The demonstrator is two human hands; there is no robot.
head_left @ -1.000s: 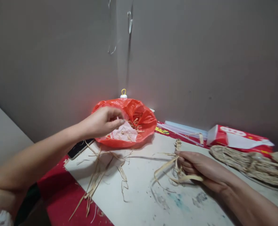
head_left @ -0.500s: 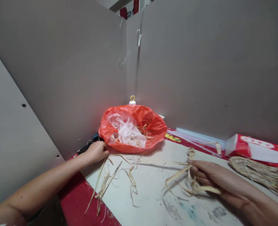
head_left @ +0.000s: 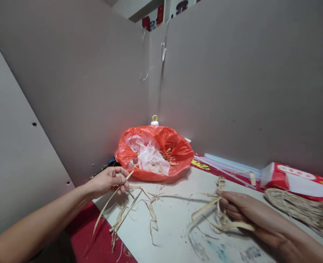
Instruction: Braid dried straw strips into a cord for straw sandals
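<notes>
My left hand [head_left: 110, 180] pinches one long pale straw strip [head_left: 108, 203] just in front of an open red plastic bag [head_left: 177, 153]. The strip hangs down to the left, above a loose pile of straw strips [head_left: 135, 212] on the white board [head_left: 177, 241]. My right hand [head_left: 240, 212] is closed on a small braided straw piece [head_left: 220, 182] with loose flat ends curling out of it. White plastic and straw scraps lie inside the bag.
A coiled straw braid [head_left: 300, 210] lies at the right, before a red and white tissue box [head_left: 292, 175]. Clear sticks [head_left: 227, 163] lie along the grey wall. A dark phone [head_left: 106, 166] sits left of the bag. Red cloth [head_left: 87, 237] covers the table edge.
My left hand left the bag's mouth, dropped to the straw pile and lifted one strip. My right hand kept hold of the braided piece. The view tilted up a little.
</notes>
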